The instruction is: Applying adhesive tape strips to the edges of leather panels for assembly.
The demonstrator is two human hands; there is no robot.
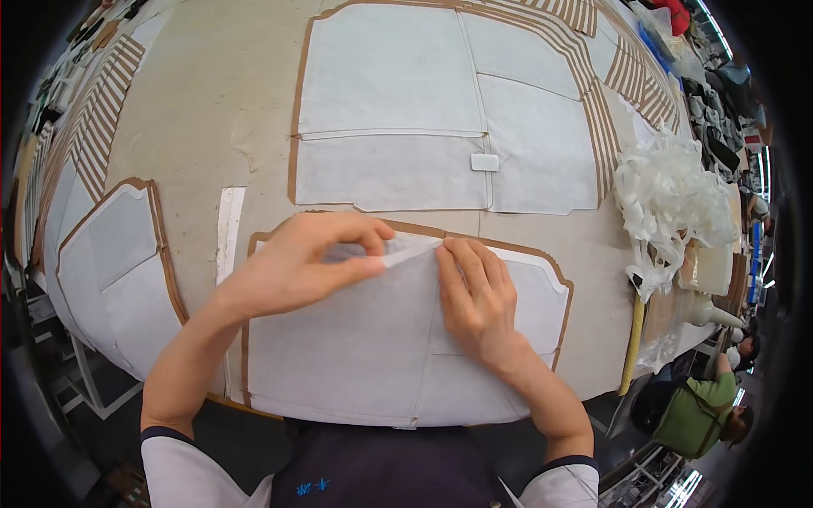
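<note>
A white panel with brown edging lies in front of me on the table, crossed by seams. My left hand is over its upper left part, thumb and forefinger closed on a narrow white strip. The strip runs to the right, to the fingertips of my right hand. Those fingers are close together and bent down onto the panel's upper edge beside the middle seam, holding the strip's other end there. The fingertips hide exactly how that end is gripped.
A larger edged white panel lies beyond, with a small white block on it. Another panel is at left, near a pale strip. At right are tangled white strips and a yellow rod. A person is at lower right.
</note>
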